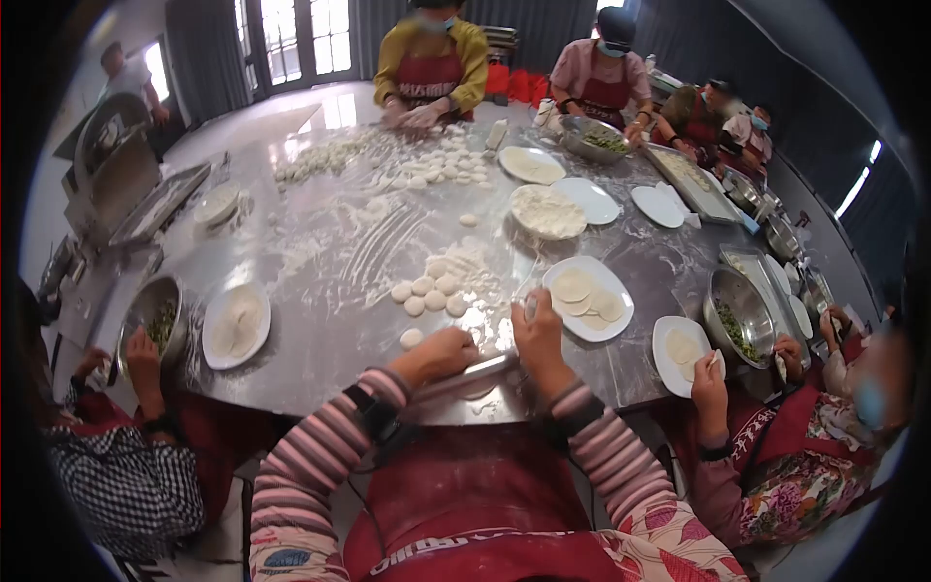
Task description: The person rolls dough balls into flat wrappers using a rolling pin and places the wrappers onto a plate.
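Observation:
A pale rolling pin lies across the near edge of the steel table, partly blurred. Beneath it a flattened dough round shows only in part. My left hand is closed at the pin's left part. My right hand is curled at its right end, and the fingers' grip is partly hidden. Just beyond my hands sit several small dough pieces in loose flour. To the right of my right hand, a white plate holds several rolled wrappers.
The floured steel table also bears a bowl of flour, a left plate of wrappers, and steel bowls of green filling. Co-workers sit close on both sides; others work across the table near many dough pieces.

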Motion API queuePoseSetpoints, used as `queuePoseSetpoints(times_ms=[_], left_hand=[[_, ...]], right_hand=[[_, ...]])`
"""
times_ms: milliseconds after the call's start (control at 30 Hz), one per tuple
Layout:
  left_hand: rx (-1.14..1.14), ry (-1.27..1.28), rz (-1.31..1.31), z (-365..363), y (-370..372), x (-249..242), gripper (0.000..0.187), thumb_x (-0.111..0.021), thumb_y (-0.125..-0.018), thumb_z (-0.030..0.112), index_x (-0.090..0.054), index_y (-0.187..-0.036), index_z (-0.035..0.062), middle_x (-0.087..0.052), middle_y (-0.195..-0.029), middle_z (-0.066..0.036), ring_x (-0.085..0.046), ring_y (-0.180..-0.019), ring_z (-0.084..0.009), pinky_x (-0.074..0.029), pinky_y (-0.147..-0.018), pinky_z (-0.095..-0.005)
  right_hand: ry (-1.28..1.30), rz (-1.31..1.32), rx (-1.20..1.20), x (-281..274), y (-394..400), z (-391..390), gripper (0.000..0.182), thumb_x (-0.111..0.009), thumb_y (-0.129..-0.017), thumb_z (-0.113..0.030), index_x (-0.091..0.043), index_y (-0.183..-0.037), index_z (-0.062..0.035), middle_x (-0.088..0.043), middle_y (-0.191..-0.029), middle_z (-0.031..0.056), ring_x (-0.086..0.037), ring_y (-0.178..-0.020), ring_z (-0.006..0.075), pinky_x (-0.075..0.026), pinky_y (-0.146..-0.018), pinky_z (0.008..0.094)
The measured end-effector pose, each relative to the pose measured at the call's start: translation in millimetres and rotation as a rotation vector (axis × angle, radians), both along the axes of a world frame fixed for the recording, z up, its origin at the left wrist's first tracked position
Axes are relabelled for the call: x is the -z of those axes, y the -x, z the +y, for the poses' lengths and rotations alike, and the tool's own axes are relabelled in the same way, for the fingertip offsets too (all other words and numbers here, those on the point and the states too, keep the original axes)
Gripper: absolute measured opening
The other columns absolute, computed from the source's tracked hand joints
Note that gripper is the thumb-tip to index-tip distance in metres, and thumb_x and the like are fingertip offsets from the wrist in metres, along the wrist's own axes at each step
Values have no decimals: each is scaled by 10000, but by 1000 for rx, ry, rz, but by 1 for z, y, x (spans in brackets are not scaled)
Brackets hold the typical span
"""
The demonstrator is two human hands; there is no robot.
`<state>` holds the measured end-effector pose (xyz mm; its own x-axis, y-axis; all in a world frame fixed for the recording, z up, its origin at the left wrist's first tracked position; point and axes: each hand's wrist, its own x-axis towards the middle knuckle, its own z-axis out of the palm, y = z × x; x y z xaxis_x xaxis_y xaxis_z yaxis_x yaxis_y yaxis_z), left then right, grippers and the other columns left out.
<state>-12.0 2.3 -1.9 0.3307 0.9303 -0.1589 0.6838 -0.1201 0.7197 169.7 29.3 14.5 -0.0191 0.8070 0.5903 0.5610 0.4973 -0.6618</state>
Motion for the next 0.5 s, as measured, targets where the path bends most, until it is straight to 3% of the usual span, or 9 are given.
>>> queuePoseSetpoints(times_ms=[33, 133, 167, 267, 333, 400, 467, 500], left_hand=[[-3, 35, -19, -6, -2, -8, 229, -575, -783, 216, -635, -836, 1, -639, -730, -161, -600, -681, -212, -464, -650, -357], [106, 32, 17, -15, -7, -18, 201, -586, -792, 214, -634, -851, 29, -632, -724, -141, -570, -658, -194, -452, -636, -346], [122, 21, -19, -11, -10, -19, 227, -597, -758, 210, -654, -868, 20, -648, -794, -180, -620, -720, -270, -471, -676, -366], [170, 40, -130, 22, -33, -13, 214, -605, -753, 197, -642, -847, 9, -641, -764, -164, -612, -715, -233, -470, -674, -346], [140, 89, -279, 50, -65, -30, 226, -606, -769, 199, -624, -851, -11, -641, -769, -136, -598, -725, -188, -470, -671, -324], [93, 114, -618, 83, -88, -30, 285, -589, -827, 211, -597, -945, -48, -643, -821, -101, -590, -752, -174, -470, -700, -322], [-39, -240, -398, 112, -83, -28, 267, -574, -829, 213, -609, -935, -30, -647, -848, -172, -610, -800, -290, -467, -742, -375], [-130, -332, -90, 123, -67, -28, 275, -571, -828, 211, -601, -994, -6, -627, -965, -210, -596, -893, -362, -462, -788, -406]], right_hand=[[-114, 33, -27, 2, -7, -8, 241, -629, -806, -103, -485, -977, -12, -560, -684, 223, -569, -598, 393, -425, -513, 431], [-127, 76, -3, 6, -32, -50, 246, -659, -784, -112, -501, -953, -28, -539, -619, 192, -559, -526, 347, -428, -477, 398], [-89, 83, 8, 5, -36, -66, 244, -670, -771, -90, -496, -932, -34, -529, -609, 184, -558, -520, 344, -429, -471, 394], [-40, 146, -3, 4, -42, -92, 254, -685, -748, -55, -492, -913, -46, -527, -626, 162, -557, -518, 336, -435, -470, 381], [-16, 163, -15, 4, -46, -91, 256, -686, -748, -56, -492, -913, -46, -528, -631, 161, -560, -521, 334, -437, -473, 378], [-85, 142, -60, 4, -46, -88, 261, -690, -743, -47, -490, -910, -41, -529, -646, 160, -568, -540, 333, -443, -485, 369], [-37, 160, -74, 6, -46, -88, 266, -693, -739, -39, -489, -910, -37, -531, -659, 161, -570, -550, 335, -446, -493, 366], [14, 183, -94, 6, -47, -89, 271, -695, -734, -31, -489, -910, -33, -534, -672, 162, -572, -561, 337, -450, -500, 363]])
